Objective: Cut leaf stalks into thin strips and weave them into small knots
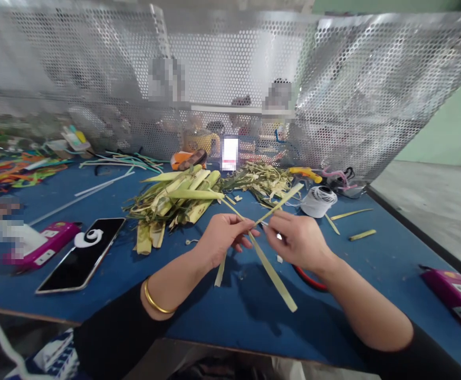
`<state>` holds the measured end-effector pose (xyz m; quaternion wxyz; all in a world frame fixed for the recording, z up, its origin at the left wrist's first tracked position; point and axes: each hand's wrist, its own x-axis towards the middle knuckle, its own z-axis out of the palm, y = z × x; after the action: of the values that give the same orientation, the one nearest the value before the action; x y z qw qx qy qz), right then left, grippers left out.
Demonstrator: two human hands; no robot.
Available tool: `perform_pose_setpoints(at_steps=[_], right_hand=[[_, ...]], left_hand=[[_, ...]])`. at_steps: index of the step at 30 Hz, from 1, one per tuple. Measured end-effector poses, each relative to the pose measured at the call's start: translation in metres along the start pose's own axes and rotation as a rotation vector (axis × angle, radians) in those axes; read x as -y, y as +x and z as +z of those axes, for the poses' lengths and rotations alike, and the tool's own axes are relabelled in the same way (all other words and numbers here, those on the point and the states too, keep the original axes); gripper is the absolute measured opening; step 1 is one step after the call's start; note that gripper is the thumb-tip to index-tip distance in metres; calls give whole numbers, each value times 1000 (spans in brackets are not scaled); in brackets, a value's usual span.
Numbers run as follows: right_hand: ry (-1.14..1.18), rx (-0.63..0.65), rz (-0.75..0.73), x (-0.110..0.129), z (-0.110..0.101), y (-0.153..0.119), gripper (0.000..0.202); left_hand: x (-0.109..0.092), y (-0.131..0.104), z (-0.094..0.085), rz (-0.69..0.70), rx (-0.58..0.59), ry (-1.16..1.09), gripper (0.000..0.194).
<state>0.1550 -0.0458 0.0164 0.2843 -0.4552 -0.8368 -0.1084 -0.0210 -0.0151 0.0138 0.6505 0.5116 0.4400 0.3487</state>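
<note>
My left hand (230, 235) pinches several pale green leaf strips (272, 272) where they cross, thumb and index finger together. One strip points toward the front edge, others toward the back. Just right of the crossing, my right hand (296, 237) is curled with its fingers pressed together near a small shiny thing at its fingertips, too small to name. Red-handled scissors or a similar tool (310, 278) lies partly hidden under my right wrist. A pile of pale green husks (179, 198) lies behind my left hand.
A white string spool (318, 201) stands right of the leaf scraps (266, 179). At left are a black phone (82, 258) and a purple power strip (56, 237); another power strip (454, 298) is at right. A perforated metal screen (230, 58) rises behind the blue table (222, 327).
</note>
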Motion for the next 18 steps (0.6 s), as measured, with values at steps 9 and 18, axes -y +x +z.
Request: perform_pose_setpoints(at_steps=[9,18], right_hand=[[596,148,438,2,10,6,26],[630,-185,471,20,5,1,20]], left_hand=[[7,-13,15,-81,312,314,25],[14,0,11,-202,141,84,24]])
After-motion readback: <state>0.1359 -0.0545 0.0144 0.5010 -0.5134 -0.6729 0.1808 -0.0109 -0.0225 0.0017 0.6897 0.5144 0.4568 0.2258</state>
